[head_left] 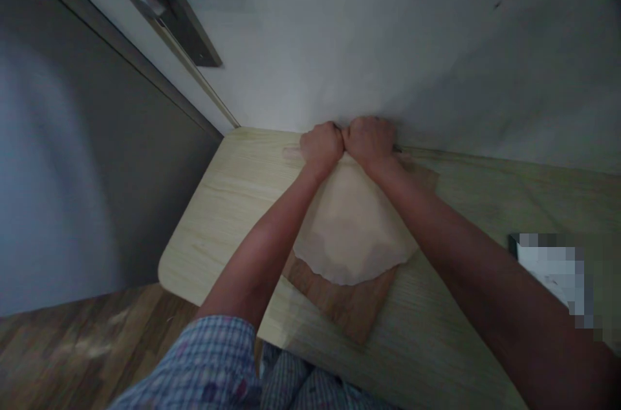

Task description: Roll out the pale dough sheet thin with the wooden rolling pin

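A wide, thin, pale sheet of dough (354,229) lies over a brown wooden board (349,303), its wavy near edge toward me. At its far end, my left hand (323,143) and my right hand (369,138) are side by side, thumbs nearly touching. Both are closed in fists around what appears to be a thin rolling pin (291,153), whose pale end sticks out left of my left hand. Its middle is hidden under my fingers. Beyond my right hand, a small dark bit shows that I cannot make out.
The board rests on a light wood-grain table (204,203) with a rounded left corner. Behind it rises a white door (301,41) with a metal handle plate (165,6). A partly blurred white item (548,271) lies to the right. Wooden flooring (97,345) shows lower left.
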`<state>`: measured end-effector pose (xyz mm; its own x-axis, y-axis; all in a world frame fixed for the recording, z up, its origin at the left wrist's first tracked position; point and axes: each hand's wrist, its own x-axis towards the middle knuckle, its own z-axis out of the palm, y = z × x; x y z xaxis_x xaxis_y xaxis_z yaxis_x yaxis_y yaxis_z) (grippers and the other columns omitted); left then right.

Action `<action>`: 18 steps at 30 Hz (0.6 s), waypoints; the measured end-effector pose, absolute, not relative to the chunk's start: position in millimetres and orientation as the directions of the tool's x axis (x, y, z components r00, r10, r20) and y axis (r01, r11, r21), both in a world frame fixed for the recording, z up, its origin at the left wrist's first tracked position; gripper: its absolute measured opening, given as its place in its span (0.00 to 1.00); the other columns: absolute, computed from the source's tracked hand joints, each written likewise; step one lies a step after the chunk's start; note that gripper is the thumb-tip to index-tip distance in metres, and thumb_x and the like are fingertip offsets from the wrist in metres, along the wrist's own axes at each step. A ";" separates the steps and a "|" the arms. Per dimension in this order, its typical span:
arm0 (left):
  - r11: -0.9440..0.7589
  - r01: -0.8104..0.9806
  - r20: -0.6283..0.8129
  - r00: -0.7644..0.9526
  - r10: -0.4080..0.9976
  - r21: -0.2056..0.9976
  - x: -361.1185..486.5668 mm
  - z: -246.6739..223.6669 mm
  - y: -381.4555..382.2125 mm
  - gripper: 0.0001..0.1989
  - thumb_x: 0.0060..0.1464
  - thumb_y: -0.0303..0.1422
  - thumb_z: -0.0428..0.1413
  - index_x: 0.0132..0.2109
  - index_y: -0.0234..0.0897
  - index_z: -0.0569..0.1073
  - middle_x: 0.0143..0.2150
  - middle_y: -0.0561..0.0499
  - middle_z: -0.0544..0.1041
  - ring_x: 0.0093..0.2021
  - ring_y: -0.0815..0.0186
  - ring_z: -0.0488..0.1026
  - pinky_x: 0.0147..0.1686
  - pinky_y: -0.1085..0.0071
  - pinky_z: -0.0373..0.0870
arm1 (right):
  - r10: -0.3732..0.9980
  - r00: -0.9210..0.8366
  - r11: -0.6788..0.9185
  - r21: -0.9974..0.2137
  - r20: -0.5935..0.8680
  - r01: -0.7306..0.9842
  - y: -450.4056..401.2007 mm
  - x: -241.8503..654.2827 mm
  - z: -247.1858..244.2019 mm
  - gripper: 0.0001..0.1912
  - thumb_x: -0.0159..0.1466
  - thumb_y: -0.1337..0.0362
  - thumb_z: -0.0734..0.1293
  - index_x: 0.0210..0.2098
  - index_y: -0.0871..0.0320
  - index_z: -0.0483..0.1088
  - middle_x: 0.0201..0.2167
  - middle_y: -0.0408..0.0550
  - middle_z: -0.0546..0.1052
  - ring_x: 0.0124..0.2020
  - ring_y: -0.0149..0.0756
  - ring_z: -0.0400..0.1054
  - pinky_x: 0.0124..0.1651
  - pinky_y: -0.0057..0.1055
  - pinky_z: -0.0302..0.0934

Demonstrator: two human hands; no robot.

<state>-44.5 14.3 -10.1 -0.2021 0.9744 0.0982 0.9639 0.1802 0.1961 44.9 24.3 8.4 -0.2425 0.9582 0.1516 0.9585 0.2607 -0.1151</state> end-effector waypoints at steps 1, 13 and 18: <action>0.173 0.966 0.117 -0.197 0.973 0.194 -44.0 -10.8 12.7 0.21 0.56 0.36 0.35 0.39 0.35 0.72 0.37 0.42 0.75 0.37 0.58 0.71 0.35 0.65 0.62 | 0.964 -0.204 0.224 -0.107 0.171 0.969 23.4 44.9 7.6 0.19 0.60 0.65 0.52 0.35 0.66 0.71 0.32 0.61 0.74 0.36 0.43 0.69 0.36 0.37 0.59; 0.142 0.984 0.291 -0.168 0.942 0.108 -37.0 -14.1 -62.0 0.18 0.58 0.34 0.37 0.39 0.34 0.70 0.39 0.43 0.71 0.43 0.58 0.65 0.44 0.60 0.56 | 0.944 -0.200 0.247 -0.161 0.261 0.956 -40.7 50.1 -8.2 0.20 0.62 0.64 0.49 0.38 0.64 0.70 0.41 0.57 0.73 0.44 0.44 0.63 0.43 0.37 0.54; 0.126 0.987 0.353 -0.153 0.923 0.098 -35.8 -19.2 -96.6 0.18 0.59 0.36 0.36 0.43 0.35 0.67 0.44 0.44 0.69 0.49 0.58 0.61 0.53 0.59 0.48 | 0.913 -0.220 0.287 -0.156 0.344 0.945 -74.7 52.2 -14.1 0.21 0.63 0.64 0.49 0.45 0.66 0.67 0.49 0.57 0.68 0.50 0.44 0.57 0.52 0.42 0.44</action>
